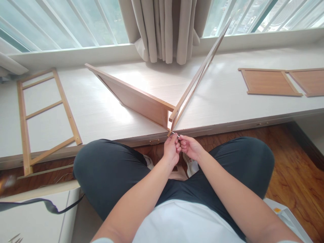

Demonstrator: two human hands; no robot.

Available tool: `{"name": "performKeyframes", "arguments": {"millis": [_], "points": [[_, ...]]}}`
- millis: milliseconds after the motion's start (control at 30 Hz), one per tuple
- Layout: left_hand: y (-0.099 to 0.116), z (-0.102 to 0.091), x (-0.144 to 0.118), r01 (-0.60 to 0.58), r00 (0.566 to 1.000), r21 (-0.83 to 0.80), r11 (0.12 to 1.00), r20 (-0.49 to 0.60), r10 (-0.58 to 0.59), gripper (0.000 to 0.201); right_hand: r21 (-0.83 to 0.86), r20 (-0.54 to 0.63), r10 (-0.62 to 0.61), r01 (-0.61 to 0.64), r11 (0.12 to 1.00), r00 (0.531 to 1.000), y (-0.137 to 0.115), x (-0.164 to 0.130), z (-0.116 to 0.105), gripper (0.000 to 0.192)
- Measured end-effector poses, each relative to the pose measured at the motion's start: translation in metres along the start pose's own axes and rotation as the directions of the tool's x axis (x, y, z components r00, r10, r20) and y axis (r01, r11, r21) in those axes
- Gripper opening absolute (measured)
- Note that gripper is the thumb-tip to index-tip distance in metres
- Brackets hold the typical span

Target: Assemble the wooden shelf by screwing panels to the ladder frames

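Two wooden panels stand on edge on the white window ledge (pixel 227 91) and meet in a V at its front edge. The left panel (pixel 134 98) is a solid board; the right panel (pixel 199 74) is a thin frame slanting up toward the window. Both my hands are at the joint corner (pixel 172 130). My left hand (pixel 171 150) and my right hand (pixel 189 146) pinch a small thin metal piece (pixel 176 135), likely a screw or tool tip, right below that corner. My knees in dark trousers are beneath.
A wooden ladder-like frame (pixel 43 111) lies flat at the ledge's left. Two flat brown panels (pixel 270 82) (pixel 310 81) lie at the right. Grey curtains (pixel 164 30) hang behind the V. Wooden floor at right, a white box (pixel 286 212) near my right elbow, white furniture with a strap (pixel 45 202) at lower left.
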State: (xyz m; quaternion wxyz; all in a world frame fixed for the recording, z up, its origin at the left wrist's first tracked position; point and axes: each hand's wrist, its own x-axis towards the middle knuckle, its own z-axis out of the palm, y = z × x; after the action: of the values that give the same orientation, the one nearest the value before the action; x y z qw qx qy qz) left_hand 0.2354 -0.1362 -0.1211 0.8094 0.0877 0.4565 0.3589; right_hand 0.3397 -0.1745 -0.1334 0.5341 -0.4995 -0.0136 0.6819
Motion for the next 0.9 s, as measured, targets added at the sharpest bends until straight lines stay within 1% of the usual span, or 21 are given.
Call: {"name": "performKeyframes", "arguments": {"millis": [167,267,367,433,467,500,533,567,600,633,667,700,733,800,900], "points": [[0.001,0.0,-0.001,0.001,1.0,0.012,1.0,0.013,-0.001,0.047,-0.032,-0.006,-0.033,0.033,0.999,0.999,0.0,-0.002,0.0,0.038],[0.001,0.001,-0.002,-0.001,1.0,0.021,1.0,0.02,0.001,0.048,-0.093,-0.017,-0.095,0.093,0.991,0.995,0.0,-0.004,0.001,0.041],[0.001,0.001,-0.002,-0.003,1.0,0.024,1.0,0.016,0.002,0.047,-0.196,-0.055,-0.222,0.207,0.959,0.974,0.002,-0.005,0.001,0.041],[0.001,0.001,-0.003,-0.002,1.0,0.027,1.0,0.01,0.002,0.046,-0.27,-0.1,-0.323,0.287,0.919,0.941,0.003,-0.006,0.0,0.037],[0.001,0.001,-0.002,-0.002,1.0,0.028,1.0,0.007,0.001,0.046,-0.317,-0.121,-0.38,0.327,0.89,0.917,0.003,-0.007,0.0,0.033],[0.001,0.001,-0.002,-0.001,1.0,0.029,1.0,0.006,0.001,0.045,-0.393,-0.128,-0.454,0.375,0.84,0.882,0.003,-0.008,-0.001,0.029],[0.001,0.001,-0.002,0.001,1.0,0.028,1.0,0.005,-0.001,0.045,-0.494,-0.113,-0.541,0.425,0.758,0.833,0.003,-0.009,-0.001,0.024],[0.001,0.001,-0.002,0.003,1.0,0.026,1.0,0.005,-0.003,0.045,-0.607,-0.069,-0.631,0.469,0.641,0.773,0.004,-0.011,-0.002,0.02],[0.001,0.001,-0.002,0.006,1.0,0.023,1.0,0.005,-0.006,0.046,-0.711,0.003,-0.707,0.498,0.496,0.708,0.004,-0.012,-0.003,0.018],[0.001,0.001,-0.002,0.009,1.0,0.02,1.0,0.005,-0.009,0.046,-0.788,0.088,-0.758,0.51,0.344,0.647,0.004,-0.013,-0.003,0.018],[0.001,0.001,-0.002,0.011,1.0,0.016,1.0,0.006,-0.011,0.046,-0.833,0.165,-0.782,0.509,0.215,0.601,0.004,-0.014,-0.004,0.019],[0.001,0.001,-0.002,0.012,1.0,0.012,1.0,0.008,-0.012,0.047,-0.854,0.217,-0.792,0.504,0.13,0.571,0.005,-0.014,-0.005,0.021],[0.001,0.001,-0.002,0.013,1.0,0.008,1.0,0.011,-0.013,0.047,-0.863,0.255,-0.796,0.5,0.069,0.55,0.005,-0.014,-0.006,0.022],[0.001,0.001,-0.002,0.011,1.0,-0.002,1.0,0.016,-0.011,0.048,-0.868,0.307,-0.805,0.496,-0.018,0.508,0.007,-0.012,-0.008,0.024],[0.001,0.001,-0.002,0.009,1.0,-0.015,1.0,0.019,-0.009,0.049,-0.857,0.357,-0.823,0.505,-0.101,0.442,0.01,-0.009,-0.011,0.024]]}}
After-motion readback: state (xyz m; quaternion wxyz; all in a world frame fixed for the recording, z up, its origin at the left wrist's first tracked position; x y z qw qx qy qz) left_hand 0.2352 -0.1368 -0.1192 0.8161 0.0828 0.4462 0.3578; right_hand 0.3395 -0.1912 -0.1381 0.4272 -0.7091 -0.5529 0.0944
